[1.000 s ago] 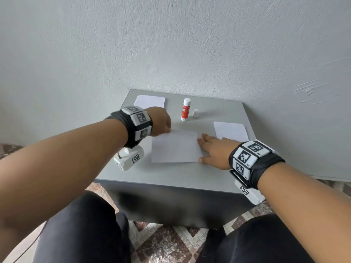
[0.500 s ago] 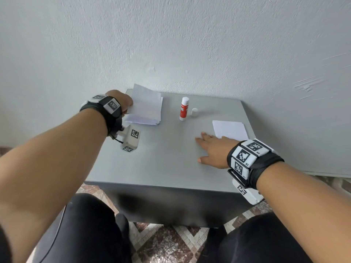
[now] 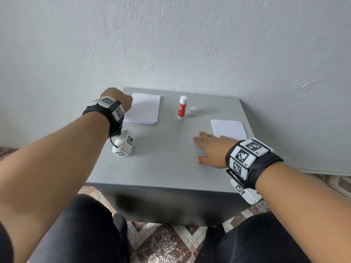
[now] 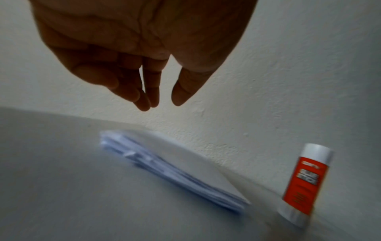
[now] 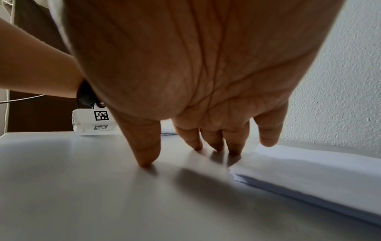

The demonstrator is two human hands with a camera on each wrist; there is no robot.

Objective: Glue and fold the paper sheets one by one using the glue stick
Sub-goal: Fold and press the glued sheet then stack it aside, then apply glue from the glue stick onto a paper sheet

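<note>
a grey bench (image 3: 161,164) against a pale wall is seen from above, with two bare arms reaching over it. at the far left a stack of folded sheets (image 3: 144,109) lies flat; judging by its layered edges in the left wrist view, several sheets seem already glued and folded. at the right, a second stack of sheets (image 3: 228,129) lies flat, apparently those left to do, so the task is judged partly done. no sheet lies in the middle of the bench.

the left hand (image 4: 144,53) is held just above the folded stack, fingers relaxed and slightly apart, nothing in it. the right hand (image 3: 210,150) is spread wide, its fingertips (image 5: 147,160) pressed on the bare bench just beside the right stack, nothing gripped.

the glue stick (image 3: 182,108) stands upright near the back, between the two stacks, with its small white cap (image 3: 192,111) set just beside it, so the glue is left open. nothing is seen blocking the way to the stick or the right stack.
</note>
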